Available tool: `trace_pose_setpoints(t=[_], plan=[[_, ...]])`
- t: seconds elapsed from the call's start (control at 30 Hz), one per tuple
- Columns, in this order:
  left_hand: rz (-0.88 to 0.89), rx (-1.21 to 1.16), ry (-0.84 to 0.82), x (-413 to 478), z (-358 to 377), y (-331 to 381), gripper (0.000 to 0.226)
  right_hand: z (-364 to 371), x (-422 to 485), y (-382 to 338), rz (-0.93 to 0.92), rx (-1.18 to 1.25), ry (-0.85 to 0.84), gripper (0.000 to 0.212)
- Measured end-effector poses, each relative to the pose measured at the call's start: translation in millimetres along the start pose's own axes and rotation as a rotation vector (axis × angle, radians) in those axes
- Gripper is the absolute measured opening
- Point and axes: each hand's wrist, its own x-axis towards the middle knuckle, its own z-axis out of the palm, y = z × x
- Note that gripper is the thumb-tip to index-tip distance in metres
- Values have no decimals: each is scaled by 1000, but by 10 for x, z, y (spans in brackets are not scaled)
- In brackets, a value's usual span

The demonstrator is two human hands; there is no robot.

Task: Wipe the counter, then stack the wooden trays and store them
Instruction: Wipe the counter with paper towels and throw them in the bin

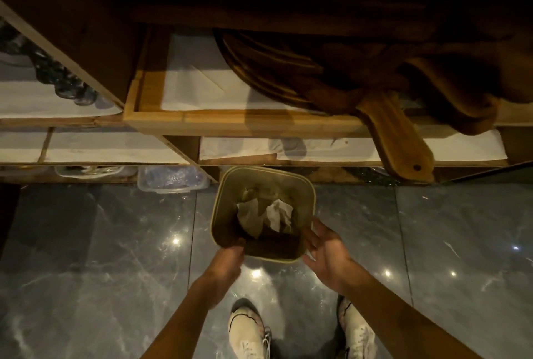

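Bin [306, 185]: stands on the floor [86, 257] just near of the shelves, with crumpled paper [278, 214] inside, probably wiping waste.
Left hand [227, 260]: fingers curled over the bin's near rim, gripping it, likely to steady or shift it.
Right hand [327, 246]: open, fingers spread beside the bin's right wall, holding nothing; contact unclear.
Wooden trays [288, 70]: piled on the far shelf [230, 120], right side, one handle [401, 139] jutting nearward over the edge.
Stage: trays look stored; this seems to be tidying up.
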Motion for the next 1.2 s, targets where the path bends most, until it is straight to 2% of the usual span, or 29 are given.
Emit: trace_pose_setpoints(t=[0.1, 0.2, 0.27, 0.43, 0.53, 0.67, 0.83, 0.93, 1.03, 1.2], plan=[[35, 161, -14, -213, 58, 19, 23, 72, -141, -38, 23, -174, 8, 44], [140, 473, 21, -539, 54, 114, 31, 139, -513, -192, 12, -372, 82, 25], [208, 669, 20, -891, 17, 258, 32, 168, -881, -334, -61, -595, 107, 18], [349, 1095, 58, -2049, -184, 791, 33, 312, -2124, -796, -252, -1383, 94, 38], [443, 1165, 88, -2773, -363, 1089, 31, 511, -2861, -1094, -365, -1593, 110, 44], [562, 1105, 132, -3769, -564, 1470, 26, 852, -3819, -1433, -486, -1665, 115, 49], [779, 1116, 217, -4835, -693, 1916, 26, 1273, -4815, -1742, -744, -1627, 121, 41], [897, 1137, 303, -5230, -742, 2251, 28, 1490, -5188, -1972, -875, -1554, 147, 40], [924, 1180, 388, -5503, -743, 2580, 34, 1614, -5460, -2322, -943, -1540, 191, 38], [1002, 1182, 341, -5734, -538, 3158, 36, 1723, -5675, -3061, -1011, -1480, 246, 35]])
